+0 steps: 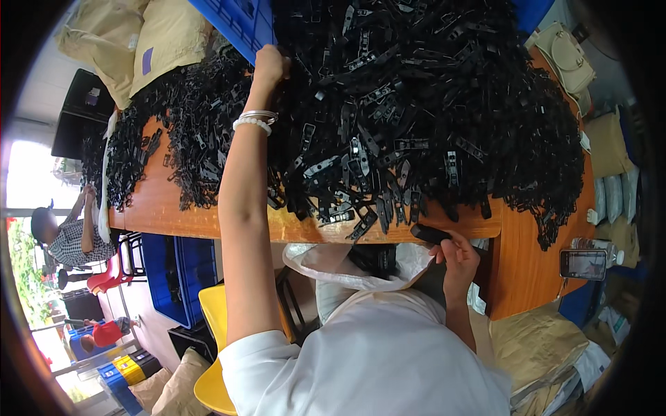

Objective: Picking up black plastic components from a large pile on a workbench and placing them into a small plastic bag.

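My left arm stretches far across the table, and my left hand (pixel 271 66) is closed at the edge of a blue plastic crate (pixel 239 26); most of its fingers are hidden. Two bands circle that wrist. Close to the table's front edge, my right hand (pixel 458 262) pinches a dark oblong plastic piece (pixel 429 234) between thumb and fingers. A big heap of black clip-like plastic parts (pixel 388 111), some with shiny metal bits, spreads between and beyond my hands. Below the edge, at my lap, a white plastic bag (pixel 326 276) gapes with dark pieces inside.
The wooden table (pixel 305 227) shows along its front edge. A phone (pixel 583 264) stands at the right, near a beige handbag (pixel 565 55) and brown sacks (pixel 544 340). At left are a yellow chair (pixel 211 319), blue crates (pixel 166 277) and other people (pixel 76 236).
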`<action>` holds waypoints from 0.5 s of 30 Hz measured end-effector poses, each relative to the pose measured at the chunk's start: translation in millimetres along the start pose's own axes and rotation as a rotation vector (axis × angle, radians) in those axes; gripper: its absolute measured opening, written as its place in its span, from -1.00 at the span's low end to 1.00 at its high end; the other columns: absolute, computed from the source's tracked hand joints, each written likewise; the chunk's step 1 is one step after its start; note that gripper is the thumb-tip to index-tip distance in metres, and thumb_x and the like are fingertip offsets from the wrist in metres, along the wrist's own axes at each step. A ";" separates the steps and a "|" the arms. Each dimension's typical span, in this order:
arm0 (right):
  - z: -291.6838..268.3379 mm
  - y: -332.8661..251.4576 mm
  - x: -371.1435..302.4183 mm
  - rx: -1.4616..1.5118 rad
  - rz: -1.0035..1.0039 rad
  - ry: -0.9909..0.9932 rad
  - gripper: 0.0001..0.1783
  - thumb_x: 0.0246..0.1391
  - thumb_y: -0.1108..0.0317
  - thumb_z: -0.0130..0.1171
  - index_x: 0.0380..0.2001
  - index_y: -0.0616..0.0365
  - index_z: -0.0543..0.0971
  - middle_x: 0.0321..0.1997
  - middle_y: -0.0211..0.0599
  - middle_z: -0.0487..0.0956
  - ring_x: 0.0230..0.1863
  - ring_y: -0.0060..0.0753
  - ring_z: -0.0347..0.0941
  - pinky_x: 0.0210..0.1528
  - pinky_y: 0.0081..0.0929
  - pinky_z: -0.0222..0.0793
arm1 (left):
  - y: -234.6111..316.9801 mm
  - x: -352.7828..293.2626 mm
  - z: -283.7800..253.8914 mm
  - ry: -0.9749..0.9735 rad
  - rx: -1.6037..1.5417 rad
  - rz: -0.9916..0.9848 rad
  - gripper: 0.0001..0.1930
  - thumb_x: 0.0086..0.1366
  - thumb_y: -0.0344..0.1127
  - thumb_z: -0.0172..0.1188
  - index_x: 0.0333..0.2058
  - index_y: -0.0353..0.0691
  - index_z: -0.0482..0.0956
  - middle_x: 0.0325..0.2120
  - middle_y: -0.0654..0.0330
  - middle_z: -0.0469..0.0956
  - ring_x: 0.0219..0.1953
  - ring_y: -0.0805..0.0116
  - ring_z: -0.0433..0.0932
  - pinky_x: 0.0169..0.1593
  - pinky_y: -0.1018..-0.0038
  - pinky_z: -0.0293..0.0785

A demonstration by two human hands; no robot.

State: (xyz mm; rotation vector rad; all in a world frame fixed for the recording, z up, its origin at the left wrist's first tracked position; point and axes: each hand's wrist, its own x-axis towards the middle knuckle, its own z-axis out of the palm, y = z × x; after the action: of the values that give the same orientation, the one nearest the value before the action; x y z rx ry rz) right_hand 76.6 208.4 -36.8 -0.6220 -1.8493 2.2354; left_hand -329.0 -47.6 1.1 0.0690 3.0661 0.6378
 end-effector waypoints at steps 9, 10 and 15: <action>6.0 4.6 8.2 -0.021 0.007 -0.028 -0.78 0.01 0.50 0.04 -0.24 0.37 0.44 -0.56 -0.34 0.47 -0.55 -0.63 0.38 -0.52 -0.75 0.20 | 38.1 21.0 19.8 0.115 0.179 0.012 -0.63 -0.04 -0.20 0.19 -0.28 -0.32 0.50 -0.26 -0.07 0.50 -0.17 0.00 0.47 -0.13 0.29 0.42; 5.2 5.2 7.5 -0.016 0.010 -0.025 -0.77 0.02 0.47 0.04 -0.24 0.37 0.45 -0.57 -0.32 0.47 -0.57 -0.63 0.36 -0.52 -0.74 0.21 | 39.7 23.1 18.5 0.112 0.212 0.008 -0.61 -0.04 -0.17 0.21 -0.27 -0.32 0.49 -0.26 -0.08 0.50 -0.16 0.01 0.46 -0.13 0.29 0.42; -1.0 8.0 6.0 -0.024 0.019 -0.006 -0.77 0.02 0.46 0.05 -0.24 0.37 0.44 -0.56 -0.34 0.47 -0.56 -0.62 0.37 -0.52 -0.74 0.21 | 23.2 44.5 21.0 0.086 0.111 -0.030 -0.56 -0.06 -0.07 0.24 -0.29 -0.30 0.50 -0.23 -0.05 0.49 -0.12 0.02 0.44 -0.08 0.28 0.39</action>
State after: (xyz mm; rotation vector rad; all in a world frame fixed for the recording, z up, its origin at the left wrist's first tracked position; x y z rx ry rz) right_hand 72.6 209.9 -46.0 -0.6399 -1.8831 2.2330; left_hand -372.1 -16.0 -9.0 -0.0036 3.1767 0.4817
